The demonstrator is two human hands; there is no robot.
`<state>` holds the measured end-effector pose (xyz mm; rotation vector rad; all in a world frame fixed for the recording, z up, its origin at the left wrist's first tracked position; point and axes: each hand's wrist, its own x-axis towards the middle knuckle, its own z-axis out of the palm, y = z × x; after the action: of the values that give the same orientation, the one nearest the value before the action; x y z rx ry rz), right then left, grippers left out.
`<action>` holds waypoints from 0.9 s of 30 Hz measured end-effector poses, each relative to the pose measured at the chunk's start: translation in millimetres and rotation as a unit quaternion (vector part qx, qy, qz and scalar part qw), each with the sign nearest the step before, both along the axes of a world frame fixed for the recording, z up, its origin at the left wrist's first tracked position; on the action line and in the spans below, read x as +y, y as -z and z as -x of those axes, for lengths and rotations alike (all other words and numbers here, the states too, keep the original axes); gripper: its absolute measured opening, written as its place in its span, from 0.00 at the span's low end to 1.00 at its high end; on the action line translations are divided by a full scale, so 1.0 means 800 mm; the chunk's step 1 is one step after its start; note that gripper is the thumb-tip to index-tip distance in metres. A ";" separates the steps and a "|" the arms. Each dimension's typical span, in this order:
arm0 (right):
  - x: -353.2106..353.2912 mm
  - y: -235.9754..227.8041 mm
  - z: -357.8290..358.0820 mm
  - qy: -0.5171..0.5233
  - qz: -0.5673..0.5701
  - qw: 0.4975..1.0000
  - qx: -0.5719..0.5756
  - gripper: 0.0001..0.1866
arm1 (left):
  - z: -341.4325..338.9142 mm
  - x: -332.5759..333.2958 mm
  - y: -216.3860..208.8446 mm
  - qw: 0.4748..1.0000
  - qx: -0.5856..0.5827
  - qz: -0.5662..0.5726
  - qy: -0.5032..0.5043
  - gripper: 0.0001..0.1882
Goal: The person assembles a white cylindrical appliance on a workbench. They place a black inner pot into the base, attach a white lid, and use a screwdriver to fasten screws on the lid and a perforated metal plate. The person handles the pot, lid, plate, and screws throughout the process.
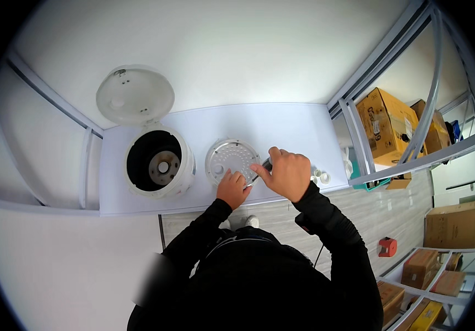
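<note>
A round, pale disc with rows of small dimples or holes [237,154] lies on the white table [281,124]. Its near rim is under my left hand [233,188], whose fingers are bent together at the edge; whether they pinch anything is hidden. My right hand [288,174] is wrapped around a dark-handled screwdriver [268,165], its shaft slanting down to the disc's right edge. To the left stands a white rice cooker [186,171], with a dark interior and a round metal heating plate [164,167] at the bottom. Its lid [136,95] is swung up behind it.
Small white round parts [322,176] sit on the table right of my right hand. A metal frame [359,140] borders the right end, with a yellow cardboard box [383,127] beyond. On the floor are a red stool [387,247] and a large carton [454,225].
</note>
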<state>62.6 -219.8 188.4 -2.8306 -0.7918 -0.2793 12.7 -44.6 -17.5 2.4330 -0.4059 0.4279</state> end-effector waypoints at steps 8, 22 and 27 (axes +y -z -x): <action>0.000 -0.017 0.004 -0.078 -0.045 0.996 -0.015 0.22 | -0.005 -0.003 -0.009 0.998 0.062 0.028 0.001 0.11; 0.002 -0.006 -0.008 -0.055 0.072 0.996 0.022 0.20 | -0.005 -0.003 -0.021 0.996 0.088 -0.029 0.000 0.16; 0.001 -0.011 -0.001 -0.082 0.024 0.995 -0.052 0.19 | -0.006 -0.002 -0.023 0.995 0.097 -0.037 0.000 0.17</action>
<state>63.7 -218.7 197.1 -2.7917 -1.0610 -0.3891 17.3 -46.3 1.2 2.5184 -0.3440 0.1752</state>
